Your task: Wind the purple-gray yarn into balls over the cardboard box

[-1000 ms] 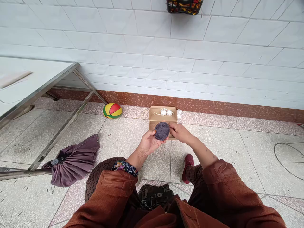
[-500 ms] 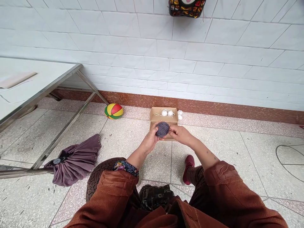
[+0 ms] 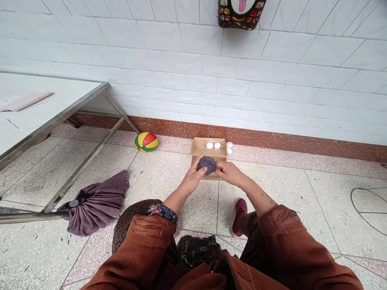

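A ball of dark grey-purple yarn [image 3: 207, 165] is held in my left hand [image 3: 195, 175], the fingers wrapped round it and the thumb across its front. My right hand [image 3: 228, 171] pinches at the ball's right side; a strand there is too small to make out clearly. Behind and below both hands is an open cardboard box [image 3: 195, 151] on the floor, partly covered by them. White balls of yarn [image 3: 209, 145] with loose ends lie in the box's far part. More small white balls [image 3: 229, 148] sit just right of the box.
A multicoloured ball [image 3: 146, 141] rests by the wall, near the leg of a metal-framed table [image 3: 102, 86]. A purple folded umbrella [image 3: 99, 201] lies at left. On the wall hangs a patterned bag [image 3: 240, 20]. A wire ring [image 3: 356, 211] is on the floor at right.
My left thumb has moved from the ball's left edge onto its front. The right hand still pinches at the ball's side. The view has tilted up slightly.
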Demonstrator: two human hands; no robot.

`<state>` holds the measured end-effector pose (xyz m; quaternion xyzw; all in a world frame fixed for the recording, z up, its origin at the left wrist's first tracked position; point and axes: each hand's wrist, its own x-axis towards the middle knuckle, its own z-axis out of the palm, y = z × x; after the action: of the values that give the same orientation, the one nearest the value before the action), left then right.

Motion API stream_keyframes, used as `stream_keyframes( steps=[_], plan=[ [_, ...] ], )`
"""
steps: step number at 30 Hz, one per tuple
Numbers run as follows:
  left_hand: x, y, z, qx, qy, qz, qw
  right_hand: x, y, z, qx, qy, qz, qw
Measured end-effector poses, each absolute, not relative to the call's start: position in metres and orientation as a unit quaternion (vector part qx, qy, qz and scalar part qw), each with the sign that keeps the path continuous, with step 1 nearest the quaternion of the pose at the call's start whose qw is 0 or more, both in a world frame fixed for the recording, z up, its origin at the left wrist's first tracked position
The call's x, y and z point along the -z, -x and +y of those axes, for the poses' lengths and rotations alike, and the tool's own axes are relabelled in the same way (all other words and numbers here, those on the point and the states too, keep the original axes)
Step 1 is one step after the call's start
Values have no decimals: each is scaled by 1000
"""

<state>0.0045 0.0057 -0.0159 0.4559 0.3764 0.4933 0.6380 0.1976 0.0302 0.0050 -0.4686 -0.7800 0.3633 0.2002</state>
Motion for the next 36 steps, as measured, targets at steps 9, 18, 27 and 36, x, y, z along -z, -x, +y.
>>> stream_keyframes(
  steps=[9, 18, 27, 36],
  plan=[
    [9, -4, 4, -431, -466, 461, 620, -22, -206, 22, -546, 391, -695, 257],
    [9, -13, 0, -445, -350, 347, 747, -24, -210, 22, -576, 395, -653, 294],
    [13, -10, 1, -409, -332, 292, 798, -21, -209, 28, -481, 430, -682, 345],
    [10, -11, -6, -340, -418, 341, 770, -20, -206, 32, -448, 416, -710, 349]
  ],
)
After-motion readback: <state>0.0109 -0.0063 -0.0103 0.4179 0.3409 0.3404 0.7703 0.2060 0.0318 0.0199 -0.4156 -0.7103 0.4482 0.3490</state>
